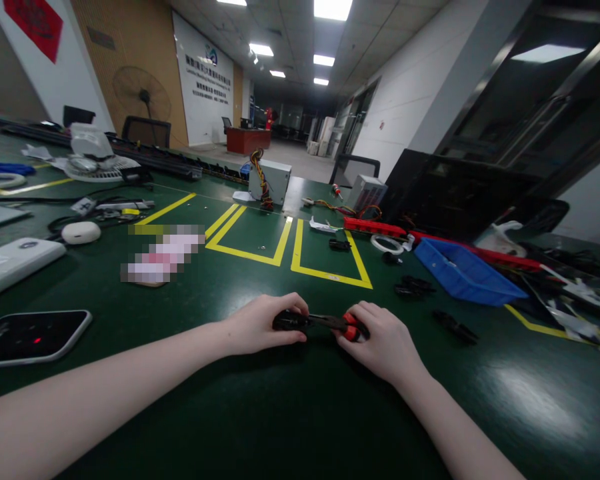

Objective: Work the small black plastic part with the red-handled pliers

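On the green table top (pixel 290 407), my left hand (pixel 260 325) is closed around a small black part (pixel 287 321). My right hand (pixel 383 340) is closed on a tool with a red and black handle (pixel 351 327). The tool's dark shaft (pixel 325 321) runs from the handle to the black part. Both hands rest low on the table, close together, near its front middle.
A phone (pixel 30 337) lies at the front left, with a white box (pixel 15 263) behind it. To the right are a blue bin (pixel 463 270), loose black parts (pixel 455 327), a red strip (pixel 380 228) and a black case (pixel 450 193). Power supplies (pixel 273 180) stand further back.
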`<act>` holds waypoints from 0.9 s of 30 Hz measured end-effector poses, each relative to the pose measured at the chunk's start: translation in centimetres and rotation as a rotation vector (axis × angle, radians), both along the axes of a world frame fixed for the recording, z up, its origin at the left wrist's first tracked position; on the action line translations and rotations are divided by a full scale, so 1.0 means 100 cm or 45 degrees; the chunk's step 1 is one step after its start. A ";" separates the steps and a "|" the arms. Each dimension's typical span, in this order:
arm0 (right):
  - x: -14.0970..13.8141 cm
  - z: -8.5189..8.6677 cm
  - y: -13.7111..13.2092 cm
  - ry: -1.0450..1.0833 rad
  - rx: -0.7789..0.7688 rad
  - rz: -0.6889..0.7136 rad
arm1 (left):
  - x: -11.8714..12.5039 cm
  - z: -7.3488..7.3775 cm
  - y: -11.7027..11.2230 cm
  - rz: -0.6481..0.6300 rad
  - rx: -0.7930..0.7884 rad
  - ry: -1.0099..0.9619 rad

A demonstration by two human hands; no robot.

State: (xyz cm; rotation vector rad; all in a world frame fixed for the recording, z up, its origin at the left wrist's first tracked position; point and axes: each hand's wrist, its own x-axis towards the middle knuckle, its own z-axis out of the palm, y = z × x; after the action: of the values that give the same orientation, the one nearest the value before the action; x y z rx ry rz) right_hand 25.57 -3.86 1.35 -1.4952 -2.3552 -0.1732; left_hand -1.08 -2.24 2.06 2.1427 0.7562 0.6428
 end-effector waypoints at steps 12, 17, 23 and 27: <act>-0.001 0.002 -0.001 0.038 0.043 0.057 | 0.001 -0.015 0.006 -0.028 0.166 0.017; -0.002 0.000 -0.001 -0.001 -0.026 0.037 | 0.001 -0.017 0.007 -0.044 0.232 0.084; -0.003 0.000 0.000 0.045 -0.087 0.040 | 0.001 -0.020 0.008 -0.064 0.254 0.101; -0.003 0.001 0.000 0.070 -0.110 0.024 | 0.000 -0.022 0.009 -0.078 0.268 0.076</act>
State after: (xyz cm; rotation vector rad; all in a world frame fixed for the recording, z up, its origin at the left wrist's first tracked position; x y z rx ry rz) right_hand 25.24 -3.91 1.50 -1.4961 -2.3595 -0.0251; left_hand -1.05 -1.34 -0.10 2.3770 0.6768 0.6532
